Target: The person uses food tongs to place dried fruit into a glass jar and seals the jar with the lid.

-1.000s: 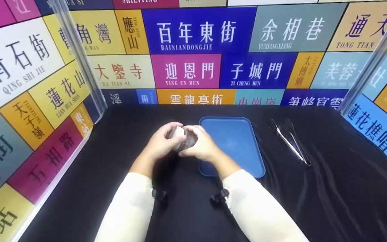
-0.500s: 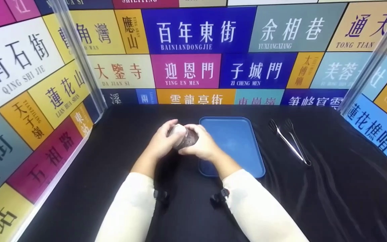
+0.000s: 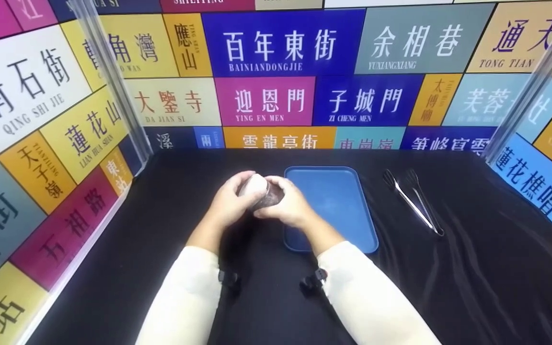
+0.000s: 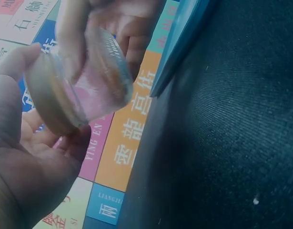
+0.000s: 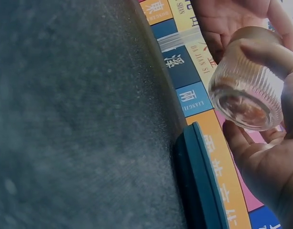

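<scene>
Both hands hold a clear ribbed glass jar in the air above the black cloth. In the head view the left hand is on its left, fingers and thumb curled round the pale lid. From the right, the right hand grips the glass body. The left wrist view shows the lid over the jar's mouth, between left thumb and fingers. Something pinkish-orange shows through the base in the right wrist view. The jar lies tilted sideways there. Fingers cover much of it in the head view.
A blue rectangular tray lies on the black cloth, just right of the hands. Metal tongs with dark tips lie farther right. Panels with printed characters stand behind and at both sides.
The jar has tipped slightly between the hands, so more of the pale lid faces the head camera. The left hand has shifted a little round the lid; the right hand stays nearly still.
</scene>
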